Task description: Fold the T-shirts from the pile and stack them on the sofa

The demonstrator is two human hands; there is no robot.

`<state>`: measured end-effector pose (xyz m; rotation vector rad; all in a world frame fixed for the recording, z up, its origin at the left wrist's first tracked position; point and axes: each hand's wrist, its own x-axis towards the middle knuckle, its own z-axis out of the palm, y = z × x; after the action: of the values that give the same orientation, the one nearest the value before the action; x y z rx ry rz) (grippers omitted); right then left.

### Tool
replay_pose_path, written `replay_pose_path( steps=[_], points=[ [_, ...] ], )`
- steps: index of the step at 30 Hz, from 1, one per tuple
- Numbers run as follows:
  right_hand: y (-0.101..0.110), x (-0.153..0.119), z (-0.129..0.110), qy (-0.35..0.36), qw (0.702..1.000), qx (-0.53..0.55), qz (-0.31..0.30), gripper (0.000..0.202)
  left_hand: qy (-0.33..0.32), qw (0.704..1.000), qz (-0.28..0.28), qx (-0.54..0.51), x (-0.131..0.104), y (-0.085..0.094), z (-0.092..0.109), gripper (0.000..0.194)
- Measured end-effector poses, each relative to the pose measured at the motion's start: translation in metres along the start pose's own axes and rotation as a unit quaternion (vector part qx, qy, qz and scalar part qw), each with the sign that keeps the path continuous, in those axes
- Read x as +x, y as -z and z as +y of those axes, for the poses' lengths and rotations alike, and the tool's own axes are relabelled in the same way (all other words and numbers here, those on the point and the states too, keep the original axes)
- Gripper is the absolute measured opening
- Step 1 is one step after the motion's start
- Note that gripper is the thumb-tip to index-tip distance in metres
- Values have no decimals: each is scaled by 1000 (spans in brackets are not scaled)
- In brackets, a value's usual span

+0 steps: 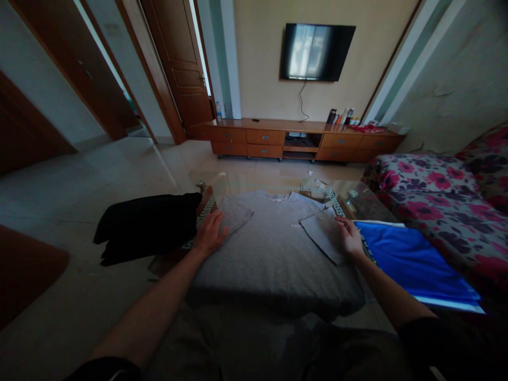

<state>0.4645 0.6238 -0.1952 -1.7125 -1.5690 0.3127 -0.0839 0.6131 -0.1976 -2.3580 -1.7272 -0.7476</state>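
A grey T-shirt (pixel 273 248) lies spread on a glass table, its collar away from me and its lower part draping over the near edge. Both sleeves are turned inward over the body, and small pale lettering marks the chest. My left hand (pixel 211 232) rests with fingers apart at the outer edge of the left sleeve (pixel 237 218). At the outer edge of the right sleeve (pixel 323 233) is my right hand (pixel 350 237), its fingers loosely stretched and touching the cloth.
Folded black clothing (pixel 148 225) lies on the left of the glass table (pixel 254 182), folded blue clothing (pixel 413 259) on the right. A crumpled clear plastic bag (pixel 315 186) sits at the far edge. A floral sofa (pixel 440 196) stands right, a TV cabinet (pixel 265 138) beyond.
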Motion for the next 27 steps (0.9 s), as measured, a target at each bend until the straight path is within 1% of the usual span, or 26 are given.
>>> replay_pose_path(
  steps=[1, 2, 3, 4, 5, 6, 7, 8, 9, 10, 12, 13, 14, 15, 16, 17, 18, 19, 20, 22, 24, 25, 27],
  points=[
    [11, -3, 2, -2, 999, 19, 29, 58, -5, 1000, 15, 3, -5, 10, 3, 49],
    [22, -8, 3, -9, 998, 38, 42, 56, -6, 1000, 25, -1, -9, 20, 6, 47],
    [34, -14, 2, -21, 997, 63, 36, 55, -1, 999, 30, -11, -13, 31, 9, 44],
    [45, -23, 1, -38, 995, 93, 15, 54, 14, 999, 30, -27, -18, 42, 11, 41],
    [55, -33, -1, -60, 990, 127, -19, 53, 34, 998, 22, -48, -23, 53, 14, 38],
    [64, -45, -5, -84, 981, 163, -68, 52, 58, 995, 1, -77, -28, 62, 17, 38],
    [73, -58, -9, -109, 966, 197, -127, 50, 83, 989, -41, -117, -35, 72, 19, 39],
    [81, -73, -13, -134, 946, 224, -193, 48, 111, 974, -99, -171, -43, 80, 21, 40],
    [88, -88, -16, -160, 920, 245, -262, 46, 143, 946, -169, -235, -52, 88, 23, 41],
    [95, -103, -19, -186, 887, 258, -335, 44, 175, 905, -246, -301, -63, 96, 23, 41],
    [106, -131, -20, -219, 814, 254, -474, 41, 224, 795, -392, -405, -87, 109, 21, 39],
    [110, -143, -17, -225, 778, 238, -536, 40, 235, 745, -457, -426, -100, 115, 18, 37],
    [114, -154, -13, -227, 744, 216, -590, 39, 239, 703, -512, -432, -112, 119, 14, 34],
    [116, -163, -7, -228, 716, 190, -633, 38, 239, 665, -564, -427, -124, 122, 9, 33],
    [117, -171, 1, -230, 696, 160, -661, 37, 238, 632, -608, -416, -136, 123, 4, 32],
    [116, -177, 9, -238, 690, 130, -671, 36, 238, 603, -646, -403, -146, 122, -1, 33],
    [114, -183, 17, -252, 696, 100, -665, 36, 242, 583, -671, -389, -155, 120, -7, 34],
    [111, -187, 26, -267, 709, 73, -648, 38, 253, 574, -682, -377, -163, 115, -12, 37],
    [107, -191, 33, -283, 725, 53, -626, 41, 270, 571, -682, -369, -170, 110, -18, 41],
    [98, -196, 44, -310, 751, 24, -583, 55, 315, 590, -648, -364, -180, 96, -28, 57],
    [91, -197, 49, -331, 767, 7, -549, 66, 343, 630, -593, -365, -185, 83, -36, 74],
    [88, -197, 50, -339, 775, 4, -533, 67, 345, 655, -565, -363, -186, 78, -39, 77],
    [86, -196, 49, -350, 782, 17, -516, 64, 333, 704, -521, -350, -185, 70, -41, 78]
  ],
)
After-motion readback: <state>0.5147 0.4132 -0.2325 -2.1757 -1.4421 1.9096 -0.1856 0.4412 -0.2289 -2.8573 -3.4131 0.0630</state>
